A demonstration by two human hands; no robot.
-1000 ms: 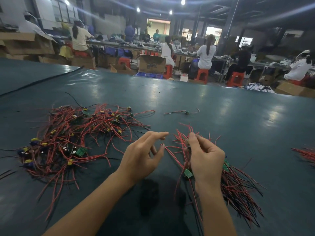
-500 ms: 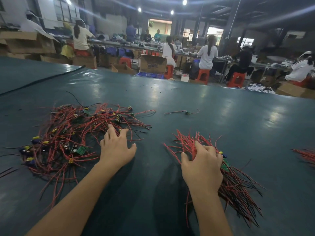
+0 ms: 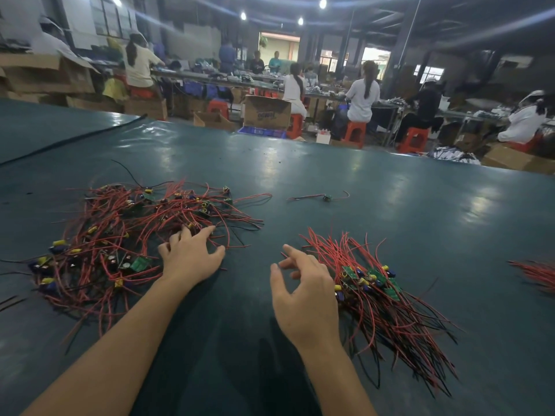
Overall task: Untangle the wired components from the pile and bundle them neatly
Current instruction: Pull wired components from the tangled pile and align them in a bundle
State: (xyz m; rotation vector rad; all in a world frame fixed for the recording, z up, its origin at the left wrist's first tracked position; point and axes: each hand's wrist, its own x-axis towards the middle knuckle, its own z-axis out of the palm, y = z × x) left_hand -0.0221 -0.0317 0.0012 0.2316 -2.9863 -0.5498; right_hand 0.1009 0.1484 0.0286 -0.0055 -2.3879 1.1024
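A tangled pile (image 3: 120,235) of red and black wires with small green boards and yellow and blue parts spreads over the left of the dark green table (image 3: 390,205). My left hand (image 3: 190,255) lies at the pile's right edge, fingers spread and reaching into the wires. On the right lies the sorted bundle (image 3: 381,298), wires roughly parallel, boards grouped together. My right hand (image 3: 303,292) hovers just left of the bundle, fingers relaxed and holding nothing.
One loose wired board (image 3: 326,197) lies alone behind the bundle. More red wires (image 3: 537,273) show at the right edge. A black cable (image 3: 69,142) crosses the far left. Beyond the table's far edge are cardboard boxes, red stools and seated workers.
My right hand let go of the sorted bundle and drew back to its left. My left hand pushed further forward into the tangled pile's edge.
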